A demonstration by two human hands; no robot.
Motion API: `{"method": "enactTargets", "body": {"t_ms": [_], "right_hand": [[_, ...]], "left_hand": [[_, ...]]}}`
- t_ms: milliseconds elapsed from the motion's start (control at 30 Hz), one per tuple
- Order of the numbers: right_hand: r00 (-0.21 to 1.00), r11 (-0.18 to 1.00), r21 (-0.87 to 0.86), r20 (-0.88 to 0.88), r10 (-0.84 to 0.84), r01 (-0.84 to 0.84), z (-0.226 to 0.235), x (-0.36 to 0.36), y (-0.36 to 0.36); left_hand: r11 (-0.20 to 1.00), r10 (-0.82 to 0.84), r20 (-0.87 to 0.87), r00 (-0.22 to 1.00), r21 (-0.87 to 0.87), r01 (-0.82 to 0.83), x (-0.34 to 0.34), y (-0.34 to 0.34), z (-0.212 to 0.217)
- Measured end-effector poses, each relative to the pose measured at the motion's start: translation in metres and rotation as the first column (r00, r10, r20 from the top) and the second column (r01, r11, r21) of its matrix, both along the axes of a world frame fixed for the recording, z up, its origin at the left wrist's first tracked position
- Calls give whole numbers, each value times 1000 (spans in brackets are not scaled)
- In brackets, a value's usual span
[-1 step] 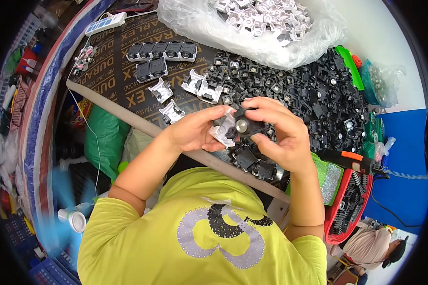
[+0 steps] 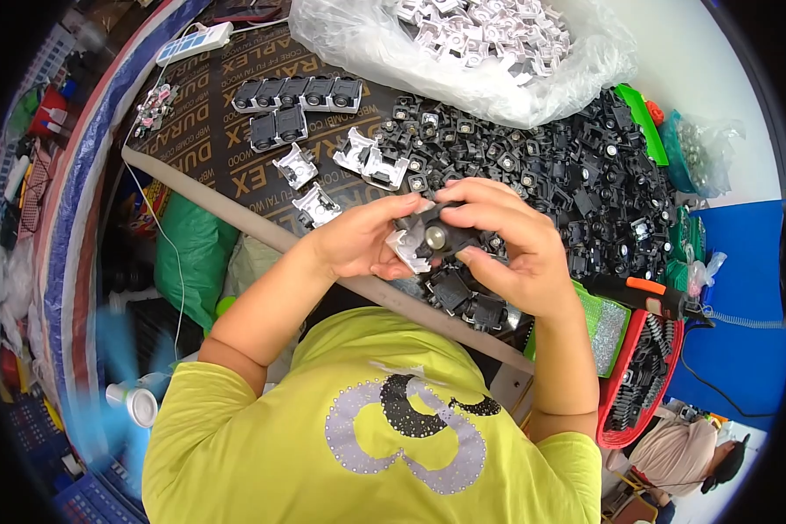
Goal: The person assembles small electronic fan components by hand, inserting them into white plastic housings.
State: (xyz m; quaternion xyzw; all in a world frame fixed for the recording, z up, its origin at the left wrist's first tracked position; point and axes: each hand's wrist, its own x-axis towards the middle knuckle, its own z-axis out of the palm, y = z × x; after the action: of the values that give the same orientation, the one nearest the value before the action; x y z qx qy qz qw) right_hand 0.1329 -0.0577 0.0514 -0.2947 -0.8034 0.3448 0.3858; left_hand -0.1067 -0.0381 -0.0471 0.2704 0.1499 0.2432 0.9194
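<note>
Pressing a white clip (image 2: 408, 247) onto a black plastic housing (image 2: 439, 237) with a metal stud, above the counter's (image 2: 236, 166) near edge. Left hand (image 2: 358, 240) fingers clenched on the clip, right hand (image 2: 506, 240) fingers clamped on the housing. Mid-assembly, judging by the pose; probably calling next for firm seating, then a place beside the finished row (image 2: 297, 92).

Clear plastic bag (image 2: 463, 61) of white moulded parts: far edge of worktop, bulging, open-topped, touching the heap of black parts. Smaller clear bag (image 2: 703, 153) of small metal pieces: right edge, beside a green tray. Brown printed board (image 2: 210, 131) with pale lettering covers the worktop's left part. No screens seen.
</note>
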Motion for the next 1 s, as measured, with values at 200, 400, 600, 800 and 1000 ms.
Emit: {"method": "enactTargets", "body": {"t_ms": [200, 400, 600, 800, 1000], "right_hand": [[991, 995, -6, 81, 103, -103, 1, 1, 7], [986, 994, -6, 126, 108, -108, -2, 1, 5], [990, 1000, -11, 135, 28, -26, -6, -3, 1], [996, 999, -30, 88, -11, 14, -9, -9, -5], [1000, 996, -89, 8, 3, -3, -10, -8, -2]], "left_hand": [[976, -199, 46, 979, -83, 203, 17, 13, 11], [953, -263, 98, 960, -128, 274, 20, 14, 4], [922, -309, 166, 936, -190, 338, 20, 14, 1], [948, -247, 151, 957, -167, 271, 23, 15, -9], [942, -183, 198, 963, -243, 229, 22, 13, -5]]}}
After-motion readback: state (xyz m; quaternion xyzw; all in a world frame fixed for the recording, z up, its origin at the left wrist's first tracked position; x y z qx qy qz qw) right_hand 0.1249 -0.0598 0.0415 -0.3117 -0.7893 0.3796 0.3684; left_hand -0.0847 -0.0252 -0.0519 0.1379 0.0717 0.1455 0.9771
